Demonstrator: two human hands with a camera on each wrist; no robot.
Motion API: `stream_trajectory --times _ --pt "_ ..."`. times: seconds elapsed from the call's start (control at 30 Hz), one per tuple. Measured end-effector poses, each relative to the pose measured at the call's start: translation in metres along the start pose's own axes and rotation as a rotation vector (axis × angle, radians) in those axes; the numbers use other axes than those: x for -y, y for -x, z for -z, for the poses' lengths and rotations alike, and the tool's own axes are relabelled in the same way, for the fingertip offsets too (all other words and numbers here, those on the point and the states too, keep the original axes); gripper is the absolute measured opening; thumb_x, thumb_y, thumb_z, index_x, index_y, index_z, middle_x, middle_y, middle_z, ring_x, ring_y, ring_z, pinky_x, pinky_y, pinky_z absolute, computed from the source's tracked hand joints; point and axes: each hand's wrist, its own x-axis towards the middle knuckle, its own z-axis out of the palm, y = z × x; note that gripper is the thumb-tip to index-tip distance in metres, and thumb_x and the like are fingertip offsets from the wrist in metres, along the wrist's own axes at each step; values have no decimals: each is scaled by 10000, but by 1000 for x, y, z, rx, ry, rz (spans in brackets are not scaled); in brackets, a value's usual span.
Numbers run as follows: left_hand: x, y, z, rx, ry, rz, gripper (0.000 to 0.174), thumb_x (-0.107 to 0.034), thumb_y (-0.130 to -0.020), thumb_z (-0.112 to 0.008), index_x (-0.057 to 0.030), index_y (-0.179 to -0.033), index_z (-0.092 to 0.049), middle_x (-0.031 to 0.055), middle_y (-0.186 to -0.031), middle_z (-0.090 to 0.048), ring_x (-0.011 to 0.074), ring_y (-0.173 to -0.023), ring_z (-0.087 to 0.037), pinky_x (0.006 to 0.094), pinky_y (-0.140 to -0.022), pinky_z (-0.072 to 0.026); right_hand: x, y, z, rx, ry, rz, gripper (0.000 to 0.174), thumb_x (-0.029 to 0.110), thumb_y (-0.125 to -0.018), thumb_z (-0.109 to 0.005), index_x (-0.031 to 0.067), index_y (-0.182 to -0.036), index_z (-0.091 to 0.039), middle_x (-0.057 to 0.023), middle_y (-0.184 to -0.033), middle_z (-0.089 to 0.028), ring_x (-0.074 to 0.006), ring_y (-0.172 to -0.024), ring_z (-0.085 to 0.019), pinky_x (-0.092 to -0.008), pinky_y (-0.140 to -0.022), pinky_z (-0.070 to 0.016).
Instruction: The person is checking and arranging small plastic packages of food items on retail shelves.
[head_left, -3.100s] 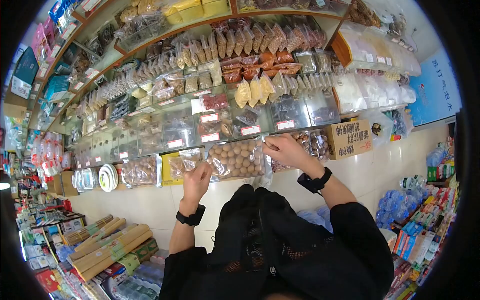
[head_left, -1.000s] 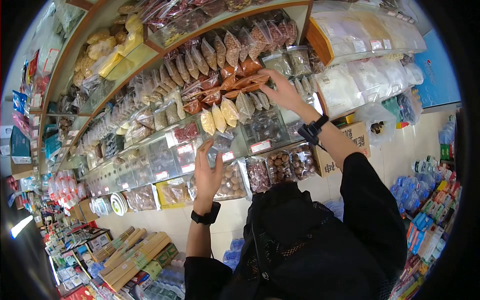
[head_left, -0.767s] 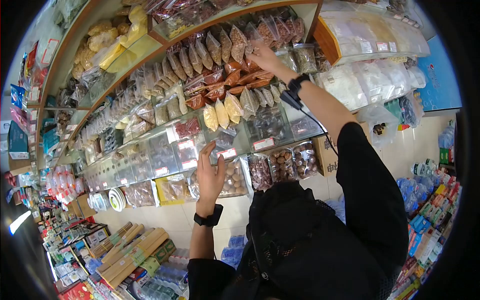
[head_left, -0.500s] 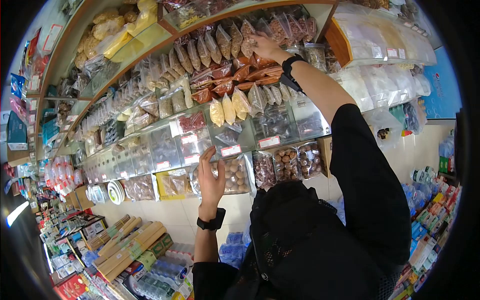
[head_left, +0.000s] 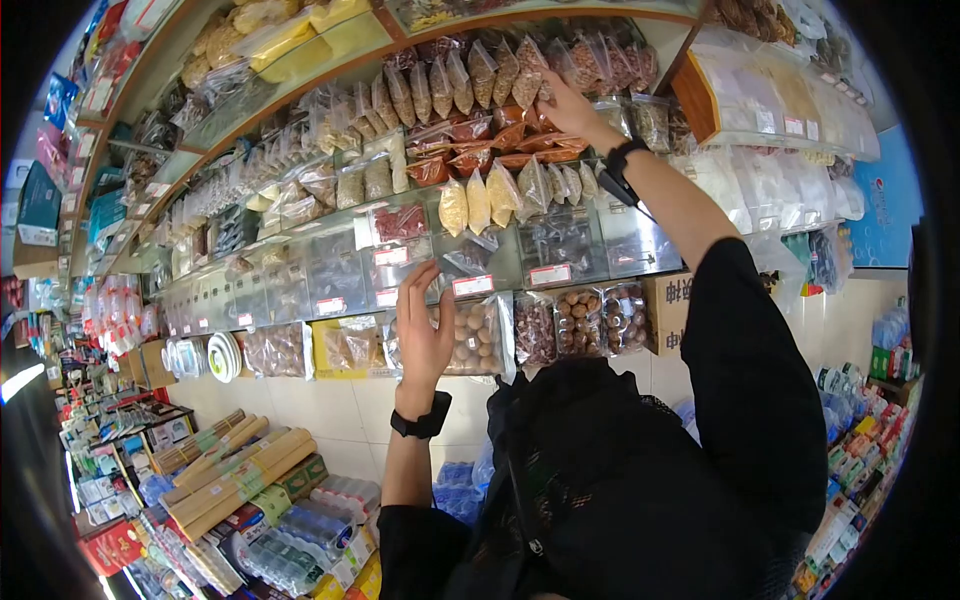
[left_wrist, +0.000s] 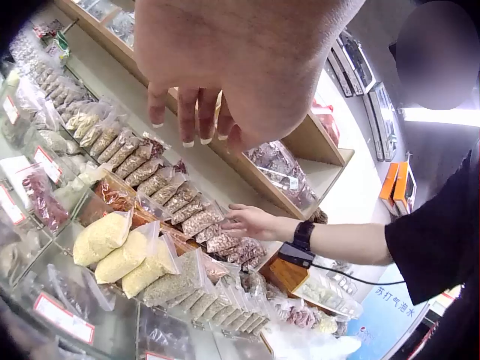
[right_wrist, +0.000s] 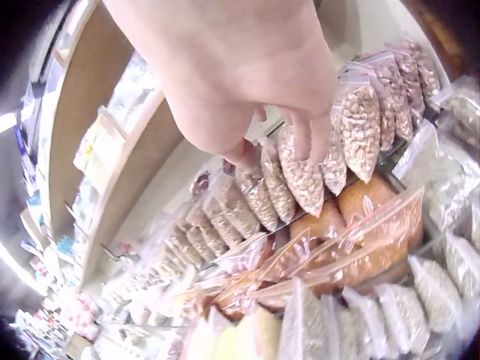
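My right hand (head_left: 555, 95) reaches up to a row of clear bags of nuts (head_left: 500, 72) standing on an upper shelf. Its fingertips (right_wrist: 301, 146) touch the top of one bag of pale nuts (right_wrist: 304, 180), and in the left wrist view the right hand (left_wrist: 241, 221) shows fairly straight fingers. Orange-red bags (head_left: 480, 150) lie just below that row. My left hand (head_left: 420, 300) is raised with fingers up and nothing in it, in front of a large bag of round brown nuts (head_left: 472, 340). Its fingers (left_wrist: 196, 124) hang loose.
Glass-fronted bins with price labels (head_left: 550, 273) run along the lower shelf. A cardboard box (head_left: 680, 300) stands to the right, white plates (head_left: 220, 355) to the left. Long boxes (head_left: 235, 475) and bottled water (head_left: 310, 530) crowd the floor at lower left, packaged goods (head_left: 850, 440) at right.
Three seconds ago both hands held the bag of round nuts. Since then the right hand has climbed from the orange bags to the top nut row; the left hand stayed raised.
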Motion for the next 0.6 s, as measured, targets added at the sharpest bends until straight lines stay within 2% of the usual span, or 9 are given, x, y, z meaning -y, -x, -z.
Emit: stream_trajectory --times 0.03,0.1,0.23,0.3,0.43,0.5,0.6 --pt "1 2 1 -2 21 1 305 9 -912 -634 26 -1210 -569 190 -1282 -587 372 -1185 -574 426 -1003 -461 4 19 0 -1 3 6 652 275 -951 -595 116 -1528 -337 -225 -1580 -306 -400 -1365 -457 -437 -1101 -415" --pt "6 9 1 -12 43 2 306 8 -911 -633 24 -1210 -569 189 -1283 -588 372 -1186 -574 426 -1004 -461 13 60 0 102 -229 -23 635 276 -952 -597 49 -1497 -362 -228 -1526 -386 -381 -1311 -512 -426 -1087 -421" --pt "15 17 4 13 55 -13 305 -12 -916 -628 22 -1214 -569 183 -1287 -589 364 -1195 -574 426 -1009 -458 4 99 -24 94 -50 110 638 263 -946 -609 35 -1490 -366 -214 -1484 -444 -345 -1270 -550 -418 -1075 -429" --pt "19 25 12 30 83 0 304 -34 -930 -619 18 -1224 -566 185 -1284 -590 363 -1213 -560 417 -1032 -439 10 111 -31 140 -115 -40 628 249 -942 -611 14 -1478 -384 -205 -1446 -492 -322 -1267 -559 -407 -1061 -440" --pt "40 43 42 41 166 63 318 -46 -949 -609 20 -1255 -556 175 -1300 -590 333 -1235 -553 410 -1056 -419 26 124 -47 67 -218 -45 598 248 -940 -618 11 -1454 -424 -207 -1415 -526 -313 -1258 -567 -394 -1050 -447" --pt "60 55 64 -11 290 175 329 -55 -968 -594 22 -1286 -548 165 -1323 -586 294 -1249 -548 403 -1075 -403 33 133 -58 -20 -277 12 548 223 -937 -624 -4 -1409 -461 -202 -1367 -561 -307 -1244 -573 -396 -1036 -455" --pt "90 77 99 -79 266 214 339 -59 -980 -579 23 -1307 -545 159 -1338 -581 271 -1260 -543 393 -1083 -396 57 156 -63 -63 -237 14 514 192 -936 -624 -6 -1384 -468 -192 -1320 -585 -298 -1227 -582 -396 -1019 -466"
